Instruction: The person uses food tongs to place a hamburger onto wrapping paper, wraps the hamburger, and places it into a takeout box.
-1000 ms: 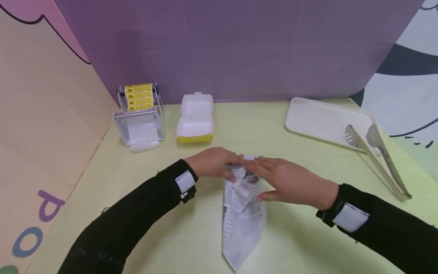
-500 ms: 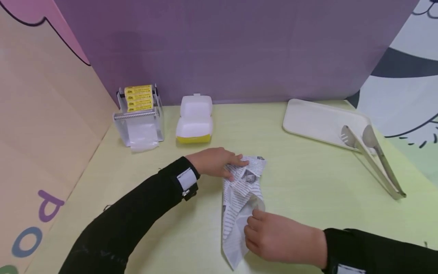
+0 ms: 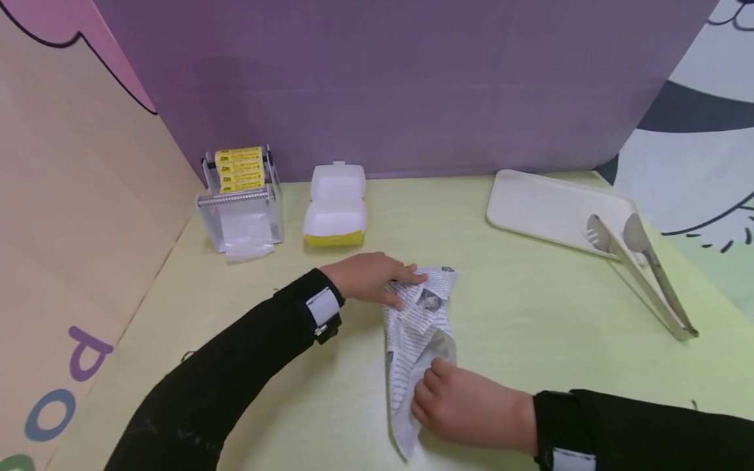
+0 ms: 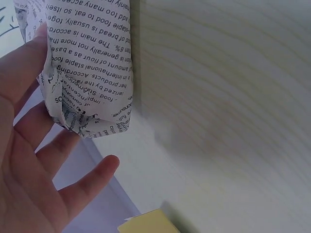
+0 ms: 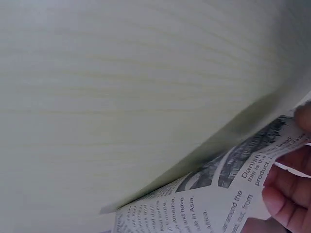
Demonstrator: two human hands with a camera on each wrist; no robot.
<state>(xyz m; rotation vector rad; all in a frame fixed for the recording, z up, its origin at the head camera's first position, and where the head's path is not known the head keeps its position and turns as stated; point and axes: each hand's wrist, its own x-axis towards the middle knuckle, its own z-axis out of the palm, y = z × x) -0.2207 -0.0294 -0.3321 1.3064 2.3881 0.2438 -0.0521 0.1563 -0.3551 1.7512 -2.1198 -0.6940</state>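
On the pale surface [image 3: 548,301], seen from the head, folded printed paper [image 3: 419,317] lies lengthwise, its pointed end toward the person. The left grip [image 3: 372,280] is unclenched, thumb and a finger resting on the far end; the right grip [image 3: 471,404] pinches the paper nearer the point, fingers curled. Farther back stand a label dispenser [image 3: 240,197] and a white box [image 3: 334,216] with its lid raised; to the right, metal tongs [image 3: 648,288] reach over the edge of a white tray [image 3: 536,199]. From the left wrist, spread fingers lie beside the paper's squared end, part of a yellow thing [image 4: 150,224] below. From the right wrist, curled fingers hold the paper's edge, print and dark pictures showing
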